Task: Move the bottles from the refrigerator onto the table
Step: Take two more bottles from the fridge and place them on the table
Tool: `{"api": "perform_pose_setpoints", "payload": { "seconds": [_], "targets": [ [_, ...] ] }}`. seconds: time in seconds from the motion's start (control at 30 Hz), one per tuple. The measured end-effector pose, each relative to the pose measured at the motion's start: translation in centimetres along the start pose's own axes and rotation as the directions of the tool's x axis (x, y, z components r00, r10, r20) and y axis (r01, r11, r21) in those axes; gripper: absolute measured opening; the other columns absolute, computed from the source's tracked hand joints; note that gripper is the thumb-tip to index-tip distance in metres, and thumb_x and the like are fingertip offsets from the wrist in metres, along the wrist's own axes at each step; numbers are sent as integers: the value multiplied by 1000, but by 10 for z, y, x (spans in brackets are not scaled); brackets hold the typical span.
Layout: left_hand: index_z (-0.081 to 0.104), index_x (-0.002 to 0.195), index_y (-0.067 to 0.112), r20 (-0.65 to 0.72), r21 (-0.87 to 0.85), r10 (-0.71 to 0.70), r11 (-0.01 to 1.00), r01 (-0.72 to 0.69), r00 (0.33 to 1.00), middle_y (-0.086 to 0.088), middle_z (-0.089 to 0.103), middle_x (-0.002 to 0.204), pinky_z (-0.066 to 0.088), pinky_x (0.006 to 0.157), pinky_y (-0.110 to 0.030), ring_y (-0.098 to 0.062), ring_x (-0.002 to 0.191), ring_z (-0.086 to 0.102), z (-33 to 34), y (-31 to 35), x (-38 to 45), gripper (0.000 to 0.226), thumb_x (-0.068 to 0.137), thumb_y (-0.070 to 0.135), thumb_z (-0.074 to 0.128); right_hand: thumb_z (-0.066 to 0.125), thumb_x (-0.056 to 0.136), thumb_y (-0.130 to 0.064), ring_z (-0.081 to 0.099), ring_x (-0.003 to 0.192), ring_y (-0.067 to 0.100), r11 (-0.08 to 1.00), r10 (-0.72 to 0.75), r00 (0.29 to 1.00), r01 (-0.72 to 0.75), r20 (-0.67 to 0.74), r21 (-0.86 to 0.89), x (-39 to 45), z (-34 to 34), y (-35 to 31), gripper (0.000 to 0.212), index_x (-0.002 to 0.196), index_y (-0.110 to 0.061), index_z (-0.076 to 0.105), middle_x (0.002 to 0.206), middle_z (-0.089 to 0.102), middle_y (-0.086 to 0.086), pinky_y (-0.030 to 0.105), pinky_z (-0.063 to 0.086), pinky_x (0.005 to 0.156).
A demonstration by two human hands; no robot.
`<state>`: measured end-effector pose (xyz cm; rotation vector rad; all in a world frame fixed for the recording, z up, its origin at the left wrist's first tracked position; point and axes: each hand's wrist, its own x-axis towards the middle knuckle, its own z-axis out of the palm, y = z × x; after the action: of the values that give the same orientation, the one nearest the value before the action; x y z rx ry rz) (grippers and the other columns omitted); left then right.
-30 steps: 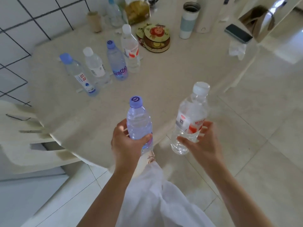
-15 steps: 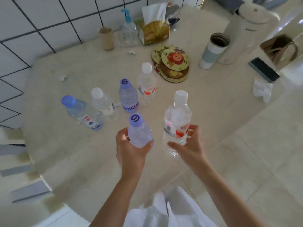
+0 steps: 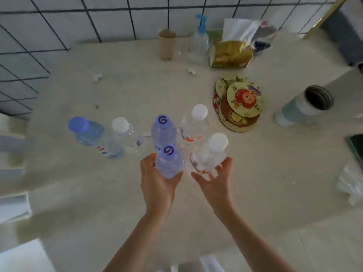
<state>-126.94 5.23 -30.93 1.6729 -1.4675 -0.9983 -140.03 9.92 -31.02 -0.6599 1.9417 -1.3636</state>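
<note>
Since half a second ago both hands have carried their bottles further in over the table (image 3: 255,173), so the two held bottles now sit just in front of the row of four already standing there, where before a clear gap lay between them. The left hand (image 3: 157,185) wraps a purple-capped bottle (image 3: 169,161), thumb on one side and fingers curled round the other, pressed to the plastic. The right hand (image 3: 217,183) holds a white-capped bottle (image 3: 211,156) with a red label; its fingers are spread around the lower body, with the thumb at the near left. Whether either base touches the tabletop cannot be told from above. In the row behind, from left: a blue-capped bottle (image 3: 86,132), a white-capped one (image 3: 125,136), a second purple-capped one (image 3: 164,130) directly behind the left hand's, and a red-label bottle (image 3: 193,124) behind the right hand's. All six look clear, and their fill level is too blurred to judge. To the right, a stack of round coasters (image 3: 239,105) lies flat, and beyond it an open tumbler (image 3: 304,108) shows a dark interior whose contents cannot be made out. By the tiled wall stand a cardboard tube (image 3: 166,44), a pump bottle (image 3: 199,46) and a tissue pack (image 3: 231,54) with a tissue sticking out of its top.
</note>
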Motion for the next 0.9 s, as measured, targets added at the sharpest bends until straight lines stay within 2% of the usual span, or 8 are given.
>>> {"api": "perform_pose_setpoints", "payload": {
  "seconds": [0.1,0.2,0.37,0.43,0.53,0.7,0.8,0.9],
  "targets": [
    [55,100,19,-16,20,-26,999,26,1000,-2,58,100,44,68,-18,-15,88,62,12,-10,-1,56,60,29,92,84,50,-33,59,104,17,998,-27,999,29,43,-59,9,1,9,72,102,-50,37,109,51,-16,47,56,83],
    [59,98,8,-19,62,-4,998,5,1000,-4,56,95,37,64,-6,-13,83,58,19,-12,-4,53,62,31,90,88,57,-16,59,101,8,996,-54,997,58,64,-70,18,1,16,74,105,-38,37,108,52,-13,36,55,84],
    [54,112,12,-84,16,38,999,-37,996,5,50,106,46,74,-21,1,91,51,19,-9,-11,65,60,24,92,86,60,-3,59,98,3,998,-38,995,43,88,-54,19,3,22,72,110,-21,38,108,51,-10,30,54,84],
    [56,111,17,-91,-10,20,1000,-21,996,10,51,106,53,78,-30,4,93,54,17,-13,-8,65,58,24,93,85,60,1,58,96,-6,999,-32,995,36,98,-32,19,5,24,73,110,-23,37,108,50,-14,23,51,83],
    [60,113,18,-88,-25,27,999,-29,996,12,57,105,57,79,-43,-8,97,60,12,-17,-5,67,55,19,94,85,59,1,56,97,-5,999,-20,995,23,97,-29,20,5,28,76,105,-37,38,108,49,-15,25,49,87],
    [59,113,24,-46,-55,12,998,-15,999,14,61,107,56,81,-47,-13,100,63,7,-19,-5,66,57,20,94,88,55,-15,54,95,2,995,-18,993,29,114,-99,16,5,32,80,100,-55,35,105,48,-14,35,52,83],
    [56,111,28,2,-48,-10,999,10,1000,11,62,109,55,83,-47,-13,102,63,5,-17,-3,66,58,23,94,83,55,-29,55,103,7,998,17,992,-9,127,-68,13,6,32,75,102,-59,34,112,48,-12,43,51,93],
    [53,112,34,36,-74,-15,997,17,999,10,62,112,56,84,-45,-10,104,62,0,-17,-4,68,58,21,94,81,58,-30,53,110,14,995,-11,990,24,139,-98,9,6,31,72,106,-55,34,118,46,-2,44,49,98]
  ]
}}
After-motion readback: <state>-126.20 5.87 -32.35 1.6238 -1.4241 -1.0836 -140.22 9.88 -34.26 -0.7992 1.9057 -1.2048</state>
